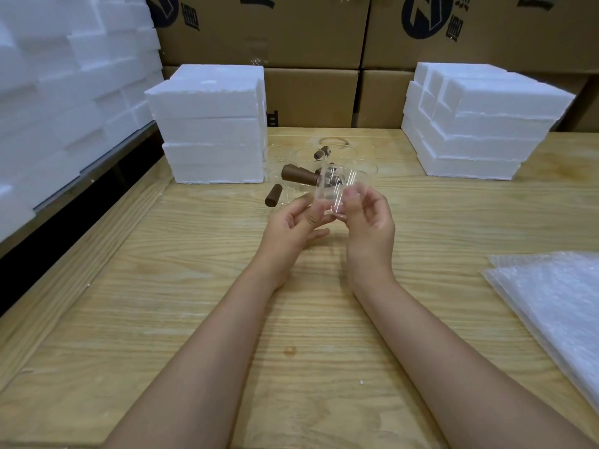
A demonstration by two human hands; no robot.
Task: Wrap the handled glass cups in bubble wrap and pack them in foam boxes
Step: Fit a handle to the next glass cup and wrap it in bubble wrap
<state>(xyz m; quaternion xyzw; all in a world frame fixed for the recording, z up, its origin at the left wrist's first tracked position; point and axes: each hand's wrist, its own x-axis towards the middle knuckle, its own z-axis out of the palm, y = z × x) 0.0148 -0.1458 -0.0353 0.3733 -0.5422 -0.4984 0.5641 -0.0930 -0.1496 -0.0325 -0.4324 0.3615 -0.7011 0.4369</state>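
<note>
Both hands hold one clear glass cup (pixel 332 194) above the middle of the wooden table (pixel 194 303). Its brown handle (pixel 299 175) sticks out to the left. My left hand (pixel 293 226) grips the cup's left side with thumb and fingers. My right hand (pixel 369 222) pinches its right side. Behind the held cup stand several more clear cups (pixel 366 168) with brown handles (pixel 273 196). A stack of bubble wrap sheets (pixel 557 306) lies at the right edge of the table.
Two stacks of white foam boxes stand at the back, one on the left (pixel 210 124) and one on the right (pixel 479 121). Cardboard cartons (pixel 311 95) line the wall behind them. More foam blocks (pixel 58 92) pile up along the left.
</note>
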